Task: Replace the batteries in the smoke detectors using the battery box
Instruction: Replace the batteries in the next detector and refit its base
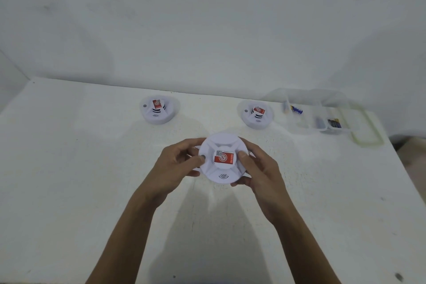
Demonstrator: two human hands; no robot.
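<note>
Position: the held smoke detector (pixel 223 161) sits between both hands at the centre of the table (pixel 69 168), face up, its red label (pixel 224 158) towards the camera. The frame does not show whether its underside touches the table.

Count: 3 smoke detectors in view. 1 is held. The rear-left smoke detector (pixel 159 109) and the rear-right smoke detector (pixel 257 114) lie on the table beyond the hands, well apart from each other and from the hands. 1 clear battery box (pixel 306 130) stands at the far right, just beside the rear-right smoke detector. It is open, with a green-rimmed lid (pixel 366 136) lying against its right side. Batteries (pixel 296 109) show inside in at least 2 compartments; their number cannot be told through the blur.

Hands: 2 in view, both bare. The left hand (pixel 177 166) grips the held unit's left rim, fingers curled under and thumb on the top face by a small dark button. The right hand (pixel 258 170) grips the right rim, thumb on the top face beside the label and fingers wrapped below.
</note>
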